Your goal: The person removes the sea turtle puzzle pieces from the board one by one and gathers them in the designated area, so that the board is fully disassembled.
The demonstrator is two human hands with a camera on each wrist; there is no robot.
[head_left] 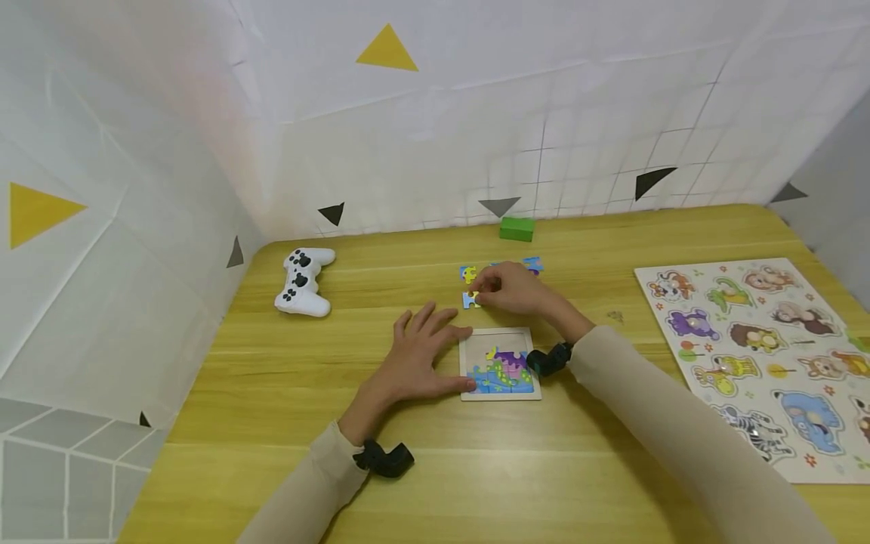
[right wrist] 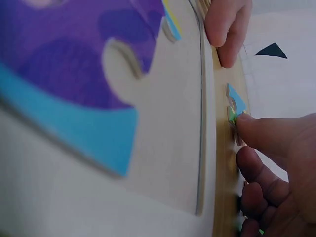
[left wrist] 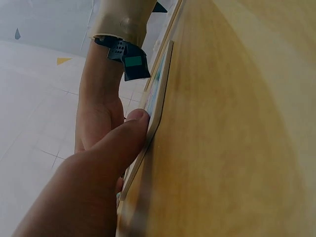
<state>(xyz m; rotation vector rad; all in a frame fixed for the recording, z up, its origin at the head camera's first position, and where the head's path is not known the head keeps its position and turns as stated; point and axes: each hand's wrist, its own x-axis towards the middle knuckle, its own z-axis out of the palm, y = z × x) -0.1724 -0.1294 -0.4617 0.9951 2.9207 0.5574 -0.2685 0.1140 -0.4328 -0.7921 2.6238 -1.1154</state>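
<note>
A small square puzzle tray [head_left: 467,396] lies on the table, its lower part filled with blue, purple, green and pink pieces; its upper part shows bare wood. My left hand [head_left: 421,361] spreads its fingers at the tray's left side, with the thumb [left wrist: 137,121] resting on the rim. Beyond the tray, my right hand [head_left: 513,289] pinches a light-blue puzzle piece [head_left: 468,301] between thumb and curled fingers. The right wrist view shows the thumb on this piece [right wrist: 236,98], partly covering it. A yellow-and-blue piece [head_left: 467,273] lies just behind. Further pieces [head_left: 533,264] are partly hidden behind the right hand.
On the wooden table [head_left: 272,423], a white game controller [head_left: 303,282] lies at the far left. Near the back wall sits a green block [head_left: 516,229]. A large animal puzzle board [head_left: 761,363] covers the right side, beside the right forearm.
</note>
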